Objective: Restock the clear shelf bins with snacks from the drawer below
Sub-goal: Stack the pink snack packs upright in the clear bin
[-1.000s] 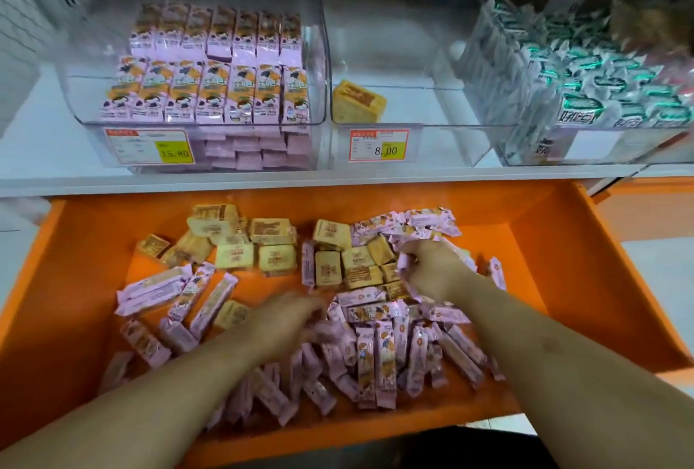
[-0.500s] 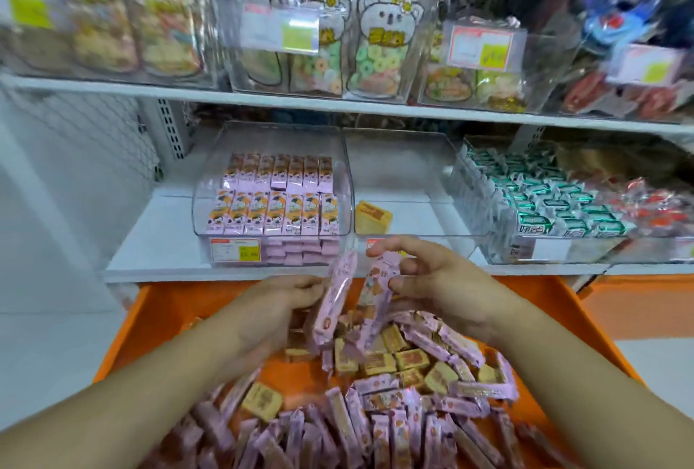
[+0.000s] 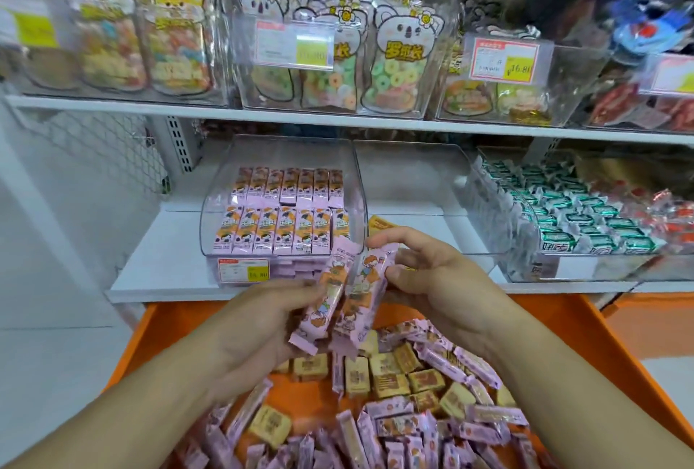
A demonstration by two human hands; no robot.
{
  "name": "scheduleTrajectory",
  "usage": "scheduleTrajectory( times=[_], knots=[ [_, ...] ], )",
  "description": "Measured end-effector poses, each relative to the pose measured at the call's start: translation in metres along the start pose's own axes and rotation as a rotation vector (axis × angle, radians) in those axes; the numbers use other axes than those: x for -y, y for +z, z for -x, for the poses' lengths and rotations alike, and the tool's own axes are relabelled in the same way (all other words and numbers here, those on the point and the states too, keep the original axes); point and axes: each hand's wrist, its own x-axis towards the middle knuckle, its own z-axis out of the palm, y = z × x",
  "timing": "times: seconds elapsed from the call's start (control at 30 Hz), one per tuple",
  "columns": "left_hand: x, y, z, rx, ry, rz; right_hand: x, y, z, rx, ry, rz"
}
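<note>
- Above the orange drawer (image 3: 586, 333), both hands hold pink snack bars (image 3: 340, 299) upright.
- Left hand (image 3: 259, 322) grips one — fingers curled round it.
- Right hand (image 3: 439, 280) pinches others, just before the pink-bar bin (image 3: 281, 205).

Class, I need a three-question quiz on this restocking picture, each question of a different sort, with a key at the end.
1. True or false: both hands hold pink snack bars above the orange drawer.
2. Which clear bin already holds rows of the same pink bars? A) left bin B) middle bin C) right bin
3. Fill in: besides pink bars, the drawer holds square ___ packets.

Key: 1 true; 2 A; 3 yellow. The left hand and right hand each grip bars.
</note>
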Motion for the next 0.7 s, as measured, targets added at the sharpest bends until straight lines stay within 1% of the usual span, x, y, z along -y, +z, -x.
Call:
scheduleTrajectory(
  times=[0.07,0.17,0.27,0.37,0.47,0.53,0.67,0.7],
  knots=[
    [-0.002,0.000,-0.004,0.006,0.014,-0.012,-0.002,0.000,-0.006,-0.020,-0.010,0.051],
    [-0.002,0.002,-0.008,0.005,-0.019,-0.011,-0.008,-0.002,-0.013,-0.064,-0.044,0.215],
    [-0.003,0.002,-0.009,0.005,-0.033,-0.004,-0.012,-0.001,-0.015,-0.082,-0.054,0.182],
    [-0.005,0.001,-0.005,0.024,-0.025,-0.074,-0.013,0.000,-0.014,-0.077,-0.036,0.153],
    [-0.007,-0.005,0.000,0.021,-0.028,-0.222,-0.011,-0.002,-0.011,-0.061,-0.054,0.100],
    [-0.007,-0.012,0.001,-0.063,-0.003,-0.379,-0.009,-0.003,-0.008,-0.070,-0.073,0.064],
    [-0.014,-0.024,0.006,-0.231,0.108,-0.827,-0.004,-0.006,-0.004,-0.067,-0.091,0.047],
    [-0.018,-0.026,0.007,-0.259,0.122,-0.904,-0.003,-0.007,-0.003,-0.059,-0.093,0.050]
  ],
)
